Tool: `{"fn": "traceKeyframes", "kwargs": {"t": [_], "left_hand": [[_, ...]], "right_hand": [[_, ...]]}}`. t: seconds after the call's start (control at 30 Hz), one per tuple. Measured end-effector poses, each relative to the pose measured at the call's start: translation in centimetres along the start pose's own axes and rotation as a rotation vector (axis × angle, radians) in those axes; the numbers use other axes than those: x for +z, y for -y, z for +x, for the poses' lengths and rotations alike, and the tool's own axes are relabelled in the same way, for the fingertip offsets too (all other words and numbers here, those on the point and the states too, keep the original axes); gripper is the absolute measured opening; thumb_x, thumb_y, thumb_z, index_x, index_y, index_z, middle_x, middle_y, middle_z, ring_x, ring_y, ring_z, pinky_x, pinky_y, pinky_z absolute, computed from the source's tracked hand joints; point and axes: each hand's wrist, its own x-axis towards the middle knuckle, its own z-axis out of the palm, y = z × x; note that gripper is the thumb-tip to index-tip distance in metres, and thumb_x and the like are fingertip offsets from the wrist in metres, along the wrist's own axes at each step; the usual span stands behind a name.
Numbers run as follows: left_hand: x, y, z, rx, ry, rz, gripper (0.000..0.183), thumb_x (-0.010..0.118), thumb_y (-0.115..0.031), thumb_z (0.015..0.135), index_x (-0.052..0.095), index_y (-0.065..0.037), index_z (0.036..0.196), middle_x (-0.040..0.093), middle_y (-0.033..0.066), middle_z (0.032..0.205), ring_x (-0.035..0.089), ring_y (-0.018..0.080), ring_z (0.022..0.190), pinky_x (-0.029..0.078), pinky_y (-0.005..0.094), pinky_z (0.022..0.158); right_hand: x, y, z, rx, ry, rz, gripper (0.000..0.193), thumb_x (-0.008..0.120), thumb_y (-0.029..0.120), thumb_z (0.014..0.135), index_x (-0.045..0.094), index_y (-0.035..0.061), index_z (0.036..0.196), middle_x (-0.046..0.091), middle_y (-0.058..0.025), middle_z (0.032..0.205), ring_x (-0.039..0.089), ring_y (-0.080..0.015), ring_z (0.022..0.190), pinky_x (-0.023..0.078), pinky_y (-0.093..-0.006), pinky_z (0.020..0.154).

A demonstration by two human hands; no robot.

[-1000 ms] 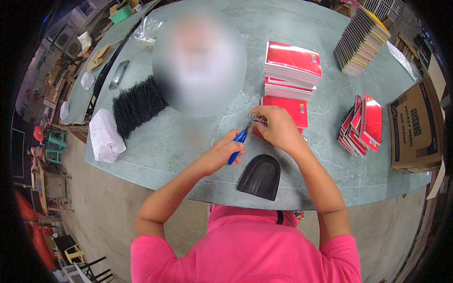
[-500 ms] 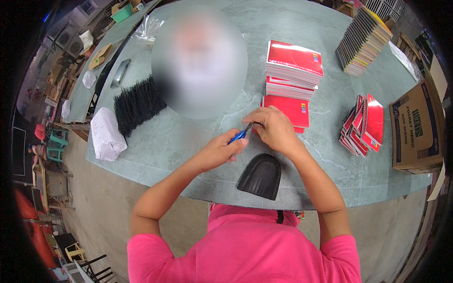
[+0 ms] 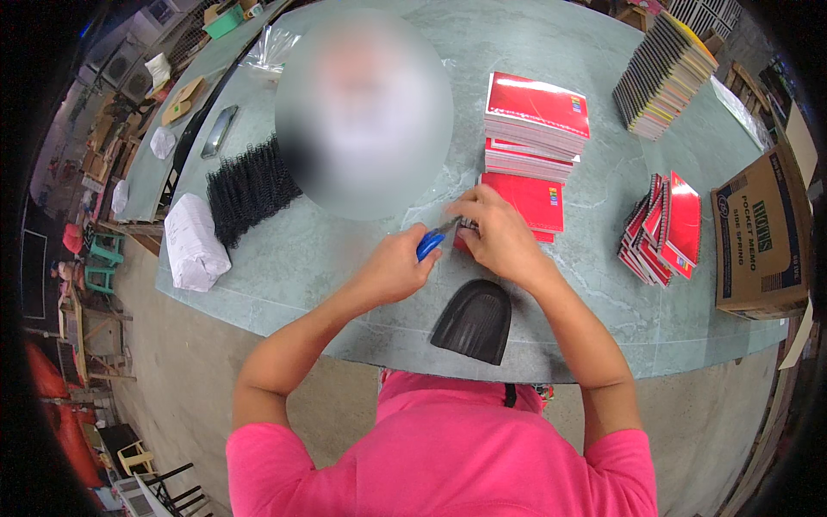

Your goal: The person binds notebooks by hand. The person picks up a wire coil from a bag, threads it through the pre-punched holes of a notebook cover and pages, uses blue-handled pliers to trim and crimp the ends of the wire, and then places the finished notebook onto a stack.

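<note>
My left hand [image 3: 399, 261] is closed around the blue handles of a pair of pliers [image 3: 430, 245]. The pliers' metal jaws point up and right, toward the fingers of my right hand [image 3: 493, 231]. That hand grips a small red notebook [image 3: 460, 245], mostly hidden beneath my palm and fingers. A bit of its binding shows near the plier tips, but whether the jaws touch it is unclear. Just beyond my right hand lies a red notebook pile [image 3: 538, 202]. Nearer to me, a black ribbed, rounded pad [image 3: 474, 323] rests on the green-grey table [image 3: 379, 332].
Taller stacks of red notebooks [image 3: 536, 108] stand behind. Spiral-bound red notebooks [image 3: 663, 228] lie at right, beside a cardboard box [image 3: 760, 237]. A tall stack of spiral notebooks [image 3: 663, 76] stands far right. Black plastic coils [image 3: 250, 191] and a white wrapped bundle [image 3: 196, 243] lie left.
My left hand has turned slightly and its fingers have closed more around the plier handles. My right hand has shifted a little, and more of the red notebook shows beneath it.
</note>
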Motion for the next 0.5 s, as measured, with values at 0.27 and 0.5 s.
{"fn": "traceKeyframes", "kwargs": {"t": [0.27,0.5], "left_hand": [[-1.3,-0.9,-0.7,-0.42,0.617,-1.352,0.043,0.056,-0.028,0.086,0.05,-0.001,0.119,0.063,0.0111,0.085,0.062,0.0246,0.073,0.049,0.0373,0.068],[0.5,1.4,-0.1,0.028,0.244,-0.467,0.03,0.054,-0.023,0.086,0.051,-0.002,0.108,0.058,0.006,0.081,0.056,0.017,0.071,0.047,0.0323,0.066]], "right_hand": [[0.1,-0.5,-0.1,0.166,-0.041,-0.119,0.017,0.071,0.006,0.066,0.062,-0.0044,0.076,0.055,-0.015,0.093,0.059,-0.0326,0.079,0.048,-0.0395,0.07],[0.1,-0.4,-0.1,0.109,-0.058,-0.147,0.015,0.07,0.004,0.067,0.061,-0.0051,0.074,0.055,-0.0155,0.091,0.059,-0.0327,0.08,0.048,-0.0398,0.07]]}}
